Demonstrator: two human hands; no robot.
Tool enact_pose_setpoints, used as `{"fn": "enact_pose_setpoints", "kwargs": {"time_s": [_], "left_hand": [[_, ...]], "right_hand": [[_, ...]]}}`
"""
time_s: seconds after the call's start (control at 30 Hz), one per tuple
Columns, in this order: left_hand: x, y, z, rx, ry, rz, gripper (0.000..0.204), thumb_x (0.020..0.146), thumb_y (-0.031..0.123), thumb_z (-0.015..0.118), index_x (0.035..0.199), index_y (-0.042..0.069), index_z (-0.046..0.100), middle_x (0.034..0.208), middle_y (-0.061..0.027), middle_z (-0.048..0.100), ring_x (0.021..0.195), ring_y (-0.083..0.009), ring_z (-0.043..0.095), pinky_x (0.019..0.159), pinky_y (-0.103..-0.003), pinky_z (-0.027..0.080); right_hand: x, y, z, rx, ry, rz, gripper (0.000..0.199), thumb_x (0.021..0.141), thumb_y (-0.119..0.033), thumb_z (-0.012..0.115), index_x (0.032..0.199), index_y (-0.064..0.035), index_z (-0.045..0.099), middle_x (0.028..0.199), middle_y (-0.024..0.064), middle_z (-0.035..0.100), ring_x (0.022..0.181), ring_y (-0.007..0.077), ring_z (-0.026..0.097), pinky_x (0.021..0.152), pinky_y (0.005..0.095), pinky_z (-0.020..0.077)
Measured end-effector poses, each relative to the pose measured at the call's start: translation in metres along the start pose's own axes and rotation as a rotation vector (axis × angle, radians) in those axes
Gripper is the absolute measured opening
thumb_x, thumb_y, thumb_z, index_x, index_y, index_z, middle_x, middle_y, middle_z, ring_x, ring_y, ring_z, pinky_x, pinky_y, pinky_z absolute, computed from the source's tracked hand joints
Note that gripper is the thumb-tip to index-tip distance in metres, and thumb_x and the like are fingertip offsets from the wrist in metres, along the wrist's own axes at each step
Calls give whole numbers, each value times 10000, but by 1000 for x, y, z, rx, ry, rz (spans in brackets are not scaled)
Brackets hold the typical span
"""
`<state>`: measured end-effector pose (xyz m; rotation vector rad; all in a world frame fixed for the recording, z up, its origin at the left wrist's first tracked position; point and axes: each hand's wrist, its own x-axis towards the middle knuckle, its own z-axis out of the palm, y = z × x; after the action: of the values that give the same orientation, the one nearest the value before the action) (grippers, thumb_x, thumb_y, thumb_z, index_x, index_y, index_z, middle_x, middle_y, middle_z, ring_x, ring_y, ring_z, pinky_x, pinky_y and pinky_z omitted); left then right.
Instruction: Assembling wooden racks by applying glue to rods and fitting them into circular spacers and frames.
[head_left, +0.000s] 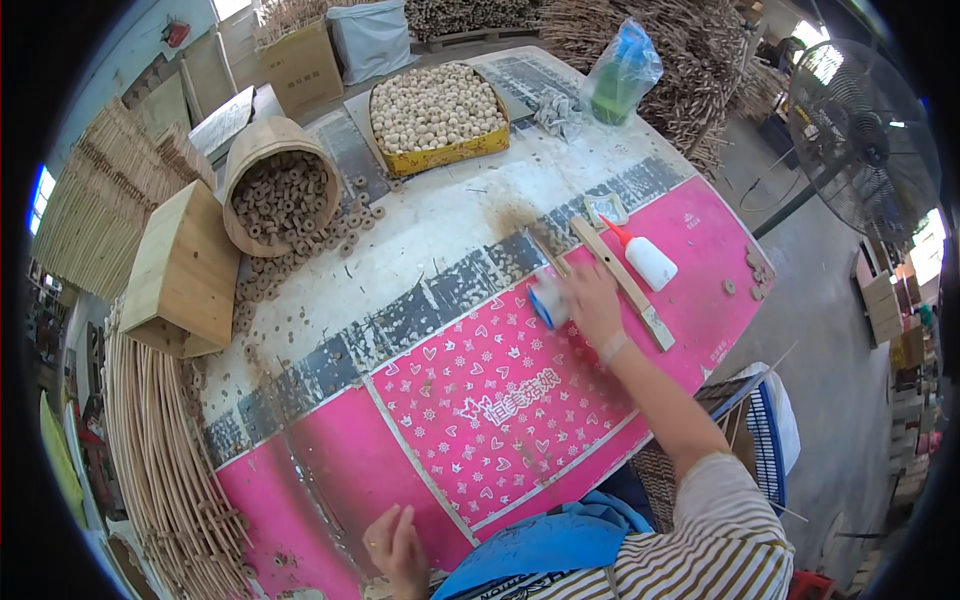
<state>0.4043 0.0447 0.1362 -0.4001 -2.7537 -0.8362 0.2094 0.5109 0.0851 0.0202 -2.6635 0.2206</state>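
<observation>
My right hand reaches across the pink printed sheet and is closed round a small white thing with a blue rim; motion blur hides its exact kind. Just right of that hand lies a wooden strip with holes. Beyond the strip, a white glue bottle with a red nozzle rests on its side. Low in the view, my left hand hovers by the table's near edge, fingers raised and slightly apart, with nothing visible in it.
A tipped wooden bucket spills wooden rings on the left beside a wooden box. A yellow tray of round beads stands at the back. Long sticks line the left edge. A fan stands at right; a blue basket is nearby.
</observation>
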Motion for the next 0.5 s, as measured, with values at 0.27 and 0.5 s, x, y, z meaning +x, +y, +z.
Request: {"fn": "enact_pose_setpoints", "kwargs": {"time_s": [0.27, 0.5], "left_hand": [[23, 13, 20, 47, 52, -8, 301, 920, 31, 650, 1203, 50, 753, 1207, -149, 690, 1105, -330, 647, 975, -449, 462], [-20, -41, -16, 187, 318, -310, 332, 1018, 20, 550, 1321, -46, 668, 1297, -195, 643, 1196, -349, 597, 1051, -452, 468]], "right_hand": [[88, 17, 48, 219, 102, -106, 184, 810, -99, 727, 989, -126, 701, 994, 97, 639, 1022, 321, 589, 903, 440, 496], [-99, 7, -91, 201, -247, -48, 365, 834, -74, 723, 1198, -62, 700, 1096, 159, 619, 1096, 385, 588, 971, 470, 477]]}}
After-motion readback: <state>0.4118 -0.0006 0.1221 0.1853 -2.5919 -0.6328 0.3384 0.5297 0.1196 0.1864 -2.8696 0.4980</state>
